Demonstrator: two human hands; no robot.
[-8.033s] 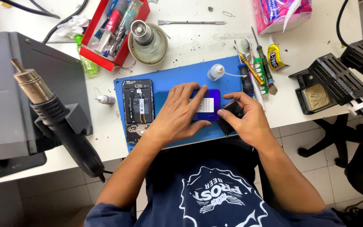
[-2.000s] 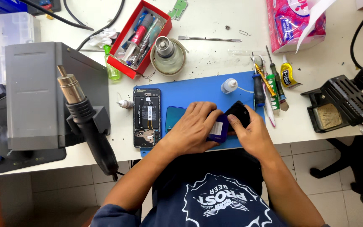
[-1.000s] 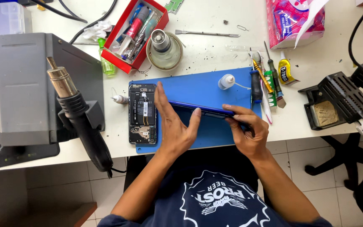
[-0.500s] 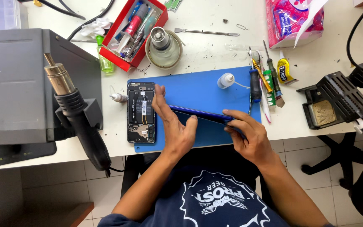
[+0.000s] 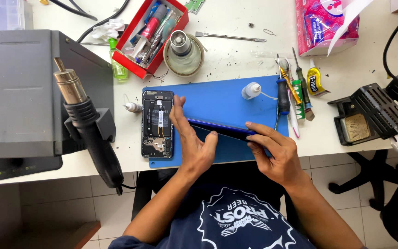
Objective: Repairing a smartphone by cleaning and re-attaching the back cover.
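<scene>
My left hand [image 5: 190,138] and my right hand [image 5: 272,150] hold a thin dark blue phone back cover [image 5: 222,130] edge-on between them, above the blue work mat [image 5: 217,99]. The left hand's fingers lie flat along the cover's left end with the thumb under it. Fingertips of the right hand pinch its right end. An opened phone [image 5: 157,123] with its insides showing lies face down on the mat's left edge, just left of my left hand.
A hot-air station [image 5: 33,92] with its nozzle handle [image 5: 88,124] stands at the left. A red tool tray [image 5: 150,32], a round jar [image 5: 183,53], a small white bottle [image 5: 250,90], screwdrivers [image 5: 291,90], a glue tube [image 5: 316,83], a pink tissue pack [image 5: 325,23] and a soldering iron stand [image 5: 369,113] surround the mat.
Both hands lifted the blue cover off the mat and turned it on edge. The left hand has shifted toward the cover's left end near the opened phone.
</scene>
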